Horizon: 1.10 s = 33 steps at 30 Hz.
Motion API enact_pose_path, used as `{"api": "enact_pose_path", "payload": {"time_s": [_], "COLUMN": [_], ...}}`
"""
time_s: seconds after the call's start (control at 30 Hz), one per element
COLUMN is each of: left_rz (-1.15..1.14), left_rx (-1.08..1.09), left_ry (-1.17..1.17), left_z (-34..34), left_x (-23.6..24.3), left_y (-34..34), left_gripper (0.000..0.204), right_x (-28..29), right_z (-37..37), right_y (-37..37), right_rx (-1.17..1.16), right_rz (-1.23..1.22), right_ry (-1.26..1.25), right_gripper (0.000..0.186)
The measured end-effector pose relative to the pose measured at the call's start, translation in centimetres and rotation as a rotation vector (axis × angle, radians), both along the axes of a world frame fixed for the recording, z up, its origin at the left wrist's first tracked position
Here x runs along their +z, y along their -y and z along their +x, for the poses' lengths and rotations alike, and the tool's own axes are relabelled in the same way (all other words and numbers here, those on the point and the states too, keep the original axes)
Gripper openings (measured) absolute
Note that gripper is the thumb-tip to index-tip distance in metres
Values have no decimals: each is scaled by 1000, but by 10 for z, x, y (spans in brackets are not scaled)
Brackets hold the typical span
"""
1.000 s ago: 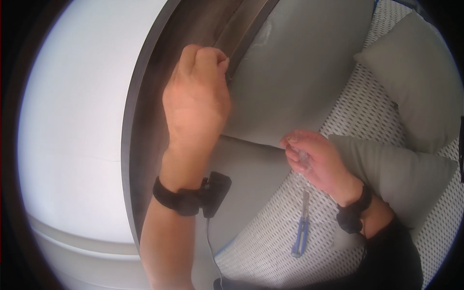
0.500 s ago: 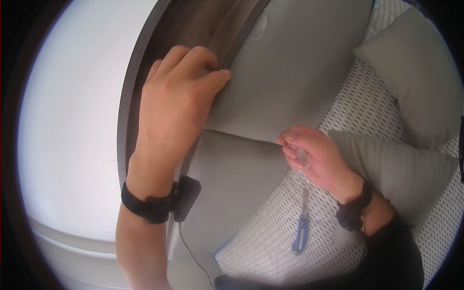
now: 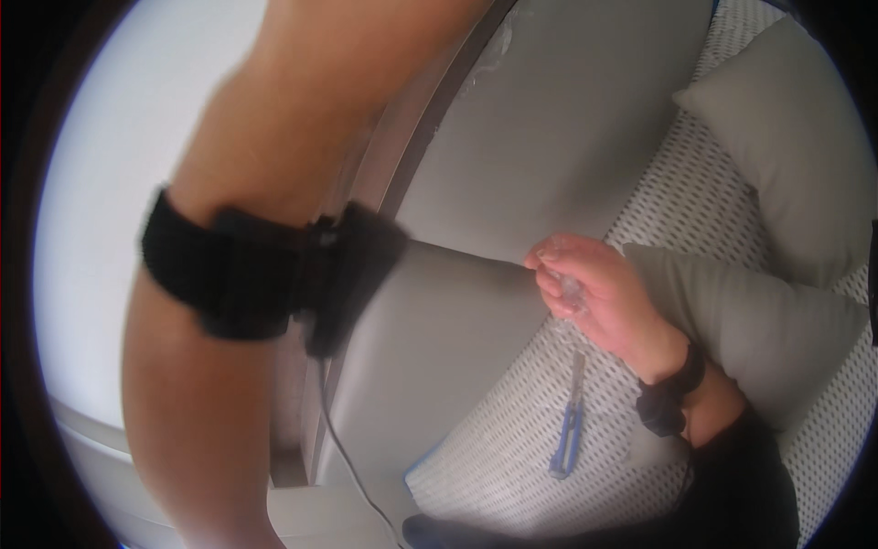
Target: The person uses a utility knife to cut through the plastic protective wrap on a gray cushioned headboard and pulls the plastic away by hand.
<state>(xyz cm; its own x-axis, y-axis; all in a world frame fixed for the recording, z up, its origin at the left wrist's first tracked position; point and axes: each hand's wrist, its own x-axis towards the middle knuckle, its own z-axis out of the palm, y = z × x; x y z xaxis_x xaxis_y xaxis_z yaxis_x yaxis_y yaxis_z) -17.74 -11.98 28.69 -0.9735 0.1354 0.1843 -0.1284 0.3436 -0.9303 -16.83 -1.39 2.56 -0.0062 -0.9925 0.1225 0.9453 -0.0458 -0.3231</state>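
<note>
My left hand (image 3: 357, 55) reaches up out of the top edge, close to the camera and blurred. Only its back shows; its fingers are cut off, so what they touch is hidden. My right hand (image 3: 599, 293) is closed around a crumpled bit of clear plastic film (image 3: 573, 295), above the patterned mat's edge. Just below it a blue utility knife (image 3: 569, 430) lies on the mat (image 3: 498, 476), blade extended. A grey padded panel (image 3: 549, 119) in a dark frame (image 3: 416, 151) runs beneath both arms, with a shiny clear strip (image 3: 498, 46) near its upper edge.
Grey cushions (image 3: 745, 329) lie on the mat at the right, one (image 3: 791, 137) farther back. A white wall (image 3: 119, 210) stands on the left. Each wrist wears a black band; a thin cable (image 3: 352, 467) hangs from the left one (image 3: 233, 270).
My left hand has moved up and closer to the camera, its fingers passing out of the top edge. My right hand still holds the plastic film in nearly the same spot.
</note>
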Motion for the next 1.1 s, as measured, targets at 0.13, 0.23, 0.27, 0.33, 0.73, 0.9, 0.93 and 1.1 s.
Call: {"api": "enact_pose_path", "payload": {"time_s": [0.13,0.23,0.27,0.33,0.73,0.9,0.93,1.1], "left_rz": [268,543,652,758,1104,931,853,512], "left_rx": [31,72,7,165,357,300,292,240], "left_ry": [47,116,112,209,-78,-188,-221,-241], "left_z": [-6,2,13,36,71,31,19,-15], "left_x": [-20,-46,-59,-80,-95,-54,-52,-60], "left_y": [-39,-66,-66,-75,-60,-39,-32,-3], "left_gripper": [1,3,4,3,11,18,19,22], "right_x": [2,7,9,13,1,4,5,9], "right_z": [-3,-6,-8,-8,-10,-12,-12,-13], "right_y": [-1,-6,-7,-8,-2,-4,-4,-4], "right_rx": [-13,-109,-102,-108,-104,-109,-117,-139], "right_rz": [18,-6,38,10,-37,-59,-68,-7], "right_ry": [52,278,368,546,169,200,215,210], "right_gripper": [23,26,25,23,20,22,22,24]}}
